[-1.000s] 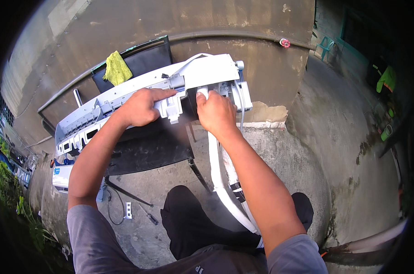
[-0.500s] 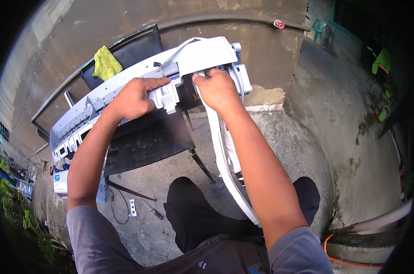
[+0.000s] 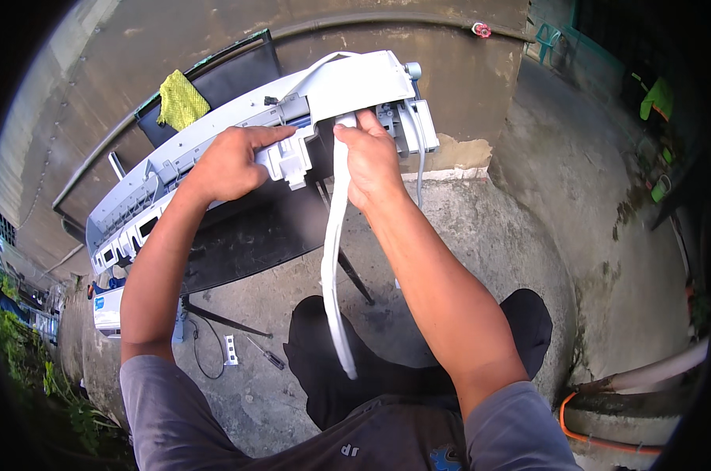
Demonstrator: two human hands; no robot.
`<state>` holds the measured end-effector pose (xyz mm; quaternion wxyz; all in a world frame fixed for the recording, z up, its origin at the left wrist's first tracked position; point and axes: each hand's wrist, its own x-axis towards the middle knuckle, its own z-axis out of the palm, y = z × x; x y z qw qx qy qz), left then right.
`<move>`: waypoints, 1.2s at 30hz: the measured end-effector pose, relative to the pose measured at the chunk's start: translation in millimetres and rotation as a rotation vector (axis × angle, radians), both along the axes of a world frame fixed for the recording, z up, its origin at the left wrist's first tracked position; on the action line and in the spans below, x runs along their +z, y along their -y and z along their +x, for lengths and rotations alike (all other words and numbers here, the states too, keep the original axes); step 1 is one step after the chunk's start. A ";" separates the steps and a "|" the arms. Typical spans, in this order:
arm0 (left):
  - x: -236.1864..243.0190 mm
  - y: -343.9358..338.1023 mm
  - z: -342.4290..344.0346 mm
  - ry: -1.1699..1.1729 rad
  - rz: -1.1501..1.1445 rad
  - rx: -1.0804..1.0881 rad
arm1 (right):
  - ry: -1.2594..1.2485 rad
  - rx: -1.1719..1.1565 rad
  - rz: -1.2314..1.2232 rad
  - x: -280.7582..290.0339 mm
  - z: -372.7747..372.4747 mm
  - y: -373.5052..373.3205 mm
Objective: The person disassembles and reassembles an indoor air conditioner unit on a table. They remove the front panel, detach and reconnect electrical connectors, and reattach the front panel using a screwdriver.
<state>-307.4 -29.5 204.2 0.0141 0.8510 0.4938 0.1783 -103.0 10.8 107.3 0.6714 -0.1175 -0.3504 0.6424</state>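
Observation:
A long white air conditioner indoor unit [image 3: 354,82] lies tilted across a black bench, its inside facing me. My left hand [image 3: 231,166] is closed on a white plastic drain tray [image 3: 291,161] along the unit's near edge, index finger stretched along its top. At the unit's right end, my right hand [image 3: 372,161] pinches a white hose [image 3: 334,251] between thumb and fingers, just under the white end cover. The hose hangs down toward my knees, its lower end loose. Where its upper end meets the unit is hidden by the cover and my fingers.
The black bench [image 3: 249,243] stands on thin legs over concrete. A yellow cloth [image 3: 181,98] hangs on its backrest. On the floor lie a screwdriver [image 3: 267,355], a white slotted plate [image 3: 230,350] and a dark cable [image 3: 204,363]. A wall with a pipe and red valve [image 3: 481,31] stands behind.
My right hand has drawn the hose left, and its lower end has swung from beside my right forearm to between my knees. The unit's right end has risen slightly; my left hand keeps its hold.

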 end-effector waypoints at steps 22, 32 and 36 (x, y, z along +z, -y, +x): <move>-20.8 9.9 7.6 0.036 0.032 0.073 | 1.640 -0.088 0.130 -57.1 137.0 100.0; -29.9 -4.7 9.4 0.049 0.083 0.125 | 1.081 0.452 -0.266 -113.1 136.3 59.0; -43.5 -16.4 17.0 -0.004 0.138 0.191 | 1.080 0.417 -0.246 -128.0 130.9 30.4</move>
